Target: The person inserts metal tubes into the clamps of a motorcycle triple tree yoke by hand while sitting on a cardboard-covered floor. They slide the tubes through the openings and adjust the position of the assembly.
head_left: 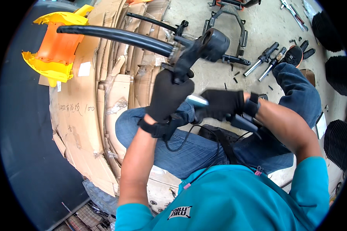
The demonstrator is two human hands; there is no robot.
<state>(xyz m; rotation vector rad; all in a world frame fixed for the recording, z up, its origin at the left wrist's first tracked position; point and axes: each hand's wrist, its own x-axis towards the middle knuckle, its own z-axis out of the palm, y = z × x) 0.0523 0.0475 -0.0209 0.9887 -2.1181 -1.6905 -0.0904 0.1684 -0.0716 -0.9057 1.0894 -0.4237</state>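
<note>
My left hand (169, 92), in a black glove, is closed round a black part (198, 52). That part has a thick round end, and a long curved black tube (119, 35) stretches from it to the left. Beside it my right hand (221, 103), also gloved in black, has its fingers bent in. A pale blue, smooth-looking object (197, 101) sticks out at its fingertips, blurred, so its kind is unclear. Both hands are above my lap, with the right one lower and close to the left wrist. Black straps and a cord run round my wrists.
Stacked flattened cardboard (81, 111) lies to the left, with an orange and yellow plastic shell (58, 44) on it. Ahead on the floor are a black metal frame (227, 23), two shock-absorber-like tubes (264, 59) and small bolts. Black ribbed pieces (337, 75) line the right side.
</note>
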